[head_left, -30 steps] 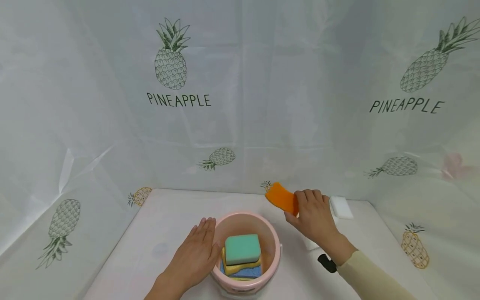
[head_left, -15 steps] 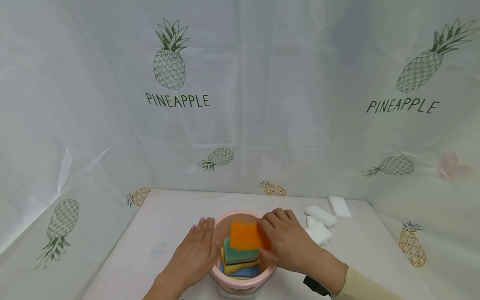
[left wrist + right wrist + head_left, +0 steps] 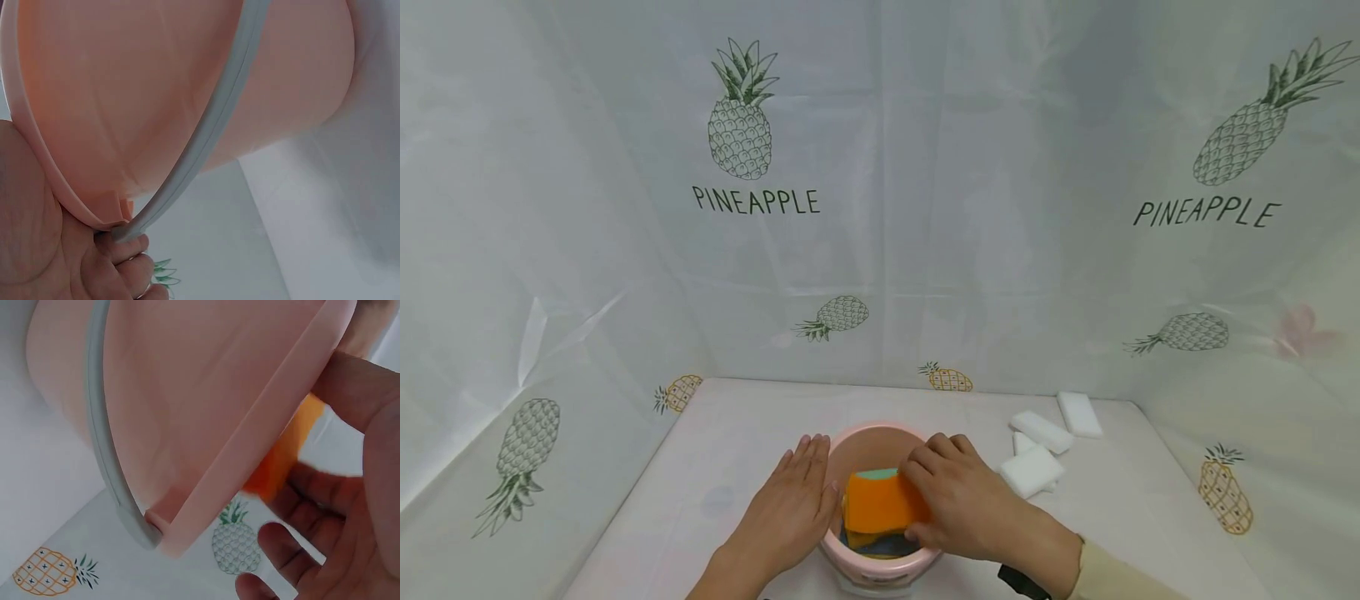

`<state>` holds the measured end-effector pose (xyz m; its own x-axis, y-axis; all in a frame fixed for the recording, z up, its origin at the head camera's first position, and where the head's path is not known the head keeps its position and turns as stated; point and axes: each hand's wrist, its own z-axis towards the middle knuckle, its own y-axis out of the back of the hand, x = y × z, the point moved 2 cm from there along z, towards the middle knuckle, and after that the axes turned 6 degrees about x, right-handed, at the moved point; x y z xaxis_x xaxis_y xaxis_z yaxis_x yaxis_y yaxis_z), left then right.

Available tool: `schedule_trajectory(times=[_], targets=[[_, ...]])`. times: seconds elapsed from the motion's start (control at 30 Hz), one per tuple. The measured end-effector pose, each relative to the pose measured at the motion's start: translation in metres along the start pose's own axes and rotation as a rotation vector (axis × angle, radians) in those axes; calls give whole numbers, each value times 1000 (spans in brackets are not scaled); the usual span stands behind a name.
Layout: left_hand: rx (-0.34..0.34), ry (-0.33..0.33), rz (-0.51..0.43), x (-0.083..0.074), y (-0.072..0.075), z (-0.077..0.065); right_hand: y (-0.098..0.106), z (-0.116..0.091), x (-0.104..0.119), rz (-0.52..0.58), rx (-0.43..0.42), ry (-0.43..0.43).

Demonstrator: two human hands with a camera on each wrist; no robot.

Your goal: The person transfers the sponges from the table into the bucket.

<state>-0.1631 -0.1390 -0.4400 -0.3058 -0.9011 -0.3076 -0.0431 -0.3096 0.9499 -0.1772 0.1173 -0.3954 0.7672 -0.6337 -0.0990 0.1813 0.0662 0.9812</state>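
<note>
A pink bucket (image 3: 868, 442) stands near the front of the table, its grey handle (image 3: 215, 119) hanging down the side. My left hand (image 3: 786, 504) lies with straight fingers on the bucket's left rim. At the right rim, my right hand (image 3: 958, 500) pinches an orange sponge (image 3: 880, 504) between thumb and fingers, low inside the bucket. The sponge covers most of a green sponge (image 3: 876, 473); a yellow sponge (image 3: 859, 538) and a blue one (image 3: 891, 547) show below. In the right wrist view the orange sponge (image 3: 294, 447) is partly hidden behind the rim.
Several white sponges (image 3: 1032, 471) lie loosely at the right of the table, one white block (image 3: 1079, 414) farther back. A pale cover (image 3: 737, 475) spreads over the table. A pineapple-printed curtain (image 3: 925, 208) stands behind and at both sides.
My right hand has carried the orange sponge left from near the white sponges and down into the bucket, over the green sponge. My left hand stays on the rim.
</note>
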Motion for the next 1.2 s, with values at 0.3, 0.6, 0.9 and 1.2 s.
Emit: schedule_trajectory(times=[0.3,0.6,0.9,1.2], targets=[[-11,-9,-1,-1,1,-1,-4,-2,-3,-11,-5,36],[0,-9,-20,-2,3,-2,-9,-6,-7,-50,-80,27],[4,-11,-23,-3,2,-2,-10,-20,-41,-58,-209,-119],[4,-15,-38,-2,2,-2,-9,-48,-105,-171,-229,-203]])
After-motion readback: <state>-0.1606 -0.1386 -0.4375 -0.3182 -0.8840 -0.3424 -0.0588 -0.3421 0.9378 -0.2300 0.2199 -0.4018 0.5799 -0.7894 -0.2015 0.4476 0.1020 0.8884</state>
